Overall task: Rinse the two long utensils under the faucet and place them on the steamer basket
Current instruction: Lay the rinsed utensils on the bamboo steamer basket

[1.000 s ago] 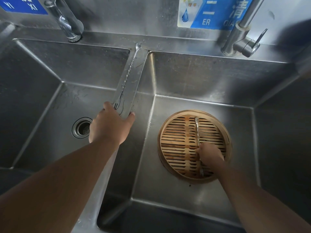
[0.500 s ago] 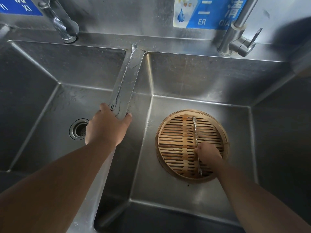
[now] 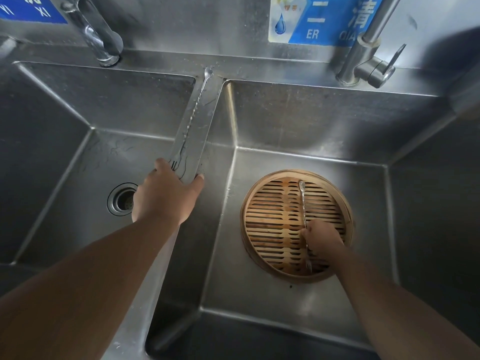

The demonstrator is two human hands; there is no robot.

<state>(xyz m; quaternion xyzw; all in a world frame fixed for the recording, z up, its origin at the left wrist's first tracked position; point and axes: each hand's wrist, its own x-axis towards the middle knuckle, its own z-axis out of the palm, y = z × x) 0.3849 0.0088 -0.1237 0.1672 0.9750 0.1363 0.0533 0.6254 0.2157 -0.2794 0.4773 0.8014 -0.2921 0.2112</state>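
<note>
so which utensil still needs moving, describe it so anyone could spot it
Find the steel divider between the two sink basins. The long twisted utensil lies along it, fork end by the left hand. Unlike its twin, it isn't on the steamer basket.

The head view looks steeply down, close over a double sink (image 3: 202, 141).

Both faucet spouts (image 3: 88, 27) cut off at top; right hand (image 3: 323, 240) hides utensil (image 3: 303, 209) middle.

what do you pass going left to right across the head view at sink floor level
drain → left hand → divider ledge with one long utensil → steamer basket → second utensil → right hand
</note>
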